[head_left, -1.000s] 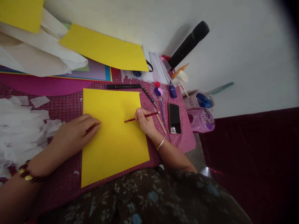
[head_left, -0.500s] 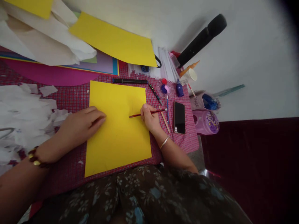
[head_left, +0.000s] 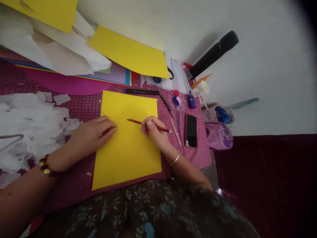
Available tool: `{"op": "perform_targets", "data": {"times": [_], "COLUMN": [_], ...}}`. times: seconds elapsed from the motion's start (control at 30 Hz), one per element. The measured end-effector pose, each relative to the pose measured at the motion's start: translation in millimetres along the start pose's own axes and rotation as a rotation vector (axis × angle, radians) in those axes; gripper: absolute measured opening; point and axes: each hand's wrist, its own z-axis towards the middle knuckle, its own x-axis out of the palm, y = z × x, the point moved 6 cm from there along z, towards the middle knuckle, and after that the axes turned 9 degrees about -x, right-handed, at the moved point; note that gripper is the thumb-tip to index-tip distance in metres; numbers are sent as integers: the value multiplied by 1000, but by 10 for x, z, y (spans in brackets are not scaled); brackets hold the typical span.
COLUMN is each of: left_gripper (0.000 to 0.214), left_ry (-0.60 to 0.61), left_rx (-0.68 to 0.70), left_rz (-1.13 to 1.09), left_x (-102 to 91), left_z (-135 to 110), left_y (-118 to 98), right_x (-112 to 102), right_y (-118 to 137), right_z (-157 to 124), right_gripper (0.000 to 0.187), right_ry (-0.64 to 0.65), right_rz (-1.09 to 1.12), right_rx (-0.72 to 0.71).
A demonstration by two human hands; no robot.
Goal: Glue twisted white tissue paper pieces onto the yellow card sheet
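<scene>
Pinching brush [head_left: 134, 121] in right hand [head_left: 156, 133] over sheet [head_left: 128, 157], while resting left hand [head_left: 92, 135], loosely parted, across that sheet's left edge.

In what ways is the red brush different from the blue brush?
The red brush is held in the right hand; the blue brush lies loose. The red brush is over the yellow paper; the blue brush is beside the phone. Both are thin and straight.
</scene>
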Motion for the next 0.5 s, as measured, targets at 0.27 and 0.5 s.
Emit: {"op": "perform_targets", "data": {"times": [0.27,0.5], "left_gripper": [33,34], "left_ry": [35,-5], "left_rx": [-9,-17], "left_rz": [-39,-66], "left_x": [31,67], "left_z": [21,40], "left_y": [-7,31], "right_x": [106,133], "right_y": [-118,-249], "right_z": [352,316], "right_gripper": [14,15], "right_ry": [-10,-64], "right_rz": [-27,-81], "right_rx": [6,97]}}
